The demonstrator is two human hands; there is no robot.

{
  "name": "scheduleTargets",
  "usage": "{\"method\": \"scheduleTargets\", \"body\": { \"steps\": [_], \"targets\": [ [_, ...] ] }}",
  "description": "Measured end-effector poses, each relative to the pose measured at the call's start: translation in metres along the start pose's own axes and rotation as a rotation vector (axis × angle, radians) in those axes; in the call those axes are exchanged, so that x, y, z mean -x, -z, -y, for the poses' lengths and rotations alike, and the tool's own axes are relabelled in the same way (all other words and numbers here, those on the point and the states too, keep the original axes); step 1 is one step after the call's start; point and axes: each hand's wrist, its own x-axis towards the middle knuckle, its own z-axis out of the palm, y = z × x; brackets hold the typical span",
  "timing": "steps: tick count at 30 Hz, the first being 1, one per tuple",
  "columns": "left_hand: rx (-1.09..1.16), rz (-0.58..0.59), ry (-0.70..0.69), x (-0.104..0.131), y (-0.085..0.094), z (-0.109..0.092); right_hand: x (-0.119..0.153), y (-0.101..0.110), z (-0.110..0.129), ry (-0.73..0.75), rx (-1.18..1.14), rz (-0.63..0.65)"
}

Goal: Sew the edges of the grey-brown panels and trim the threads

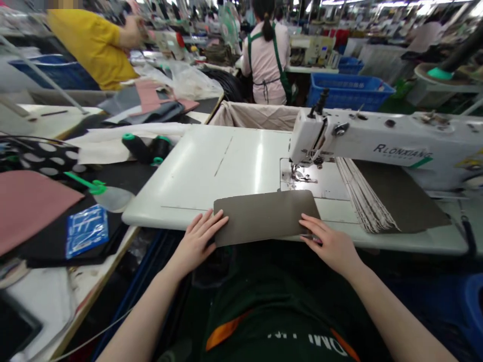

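A flat olive-grey fabric panel (266,217) lies at the front edge of the sewing table, overhanging it slightly. My left hand (202,232) grips its left end, fingers on top and thumb at the lower edge. At the right end, my right hand (328,244) holds the panel with its fingertips on top. A small slim metal tool (312,238) sits in that same hand; its kind is mostly hidden. Just beyond the panel is the presser foot (298,173) of a white sewing machine (377,138). A stack of similar olive panels (403,198) with pale edges rests under the machine arm.
On the left side table are black thread cones (136,148), a clear oil bottle (113,197) with a green spout, a blue packet (87,231) and pink material (33,208). A beige cloth bin (256,116) stands behind the table. Co-workers and a blue crate (347,91) are farther back.
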Motion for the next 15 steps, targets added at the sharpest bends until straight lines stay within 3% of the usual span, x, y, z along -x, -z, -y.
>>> {"method": "scheduleTargets", "body": {
  "steps": [3, 7, 11, 15],
  "targets": [
    [0.079, 0.025, -0.068, -0.01, 0.008, -0.001, 0.0, -0.006, 0.001, 0.002, 0.057, 0.009],
    [0.353, -0.053, -0.185, -0.018, 0.031, -0.009, 0.001, -0.001, 0.0, 0.047, 0.033, 0.024],
    [0.547, -0.18, 0.072, -0.019, 0.065, -0.028, 0.004, 0.026, -0.002, 0.097, -0.05, -0.011],
    [0.867, -0.142, 0.287, -0.023, 0.093, -0.046, 0.006, 0.056, -0.001, 0.092, -0.028, -0.131]
  ]
}}
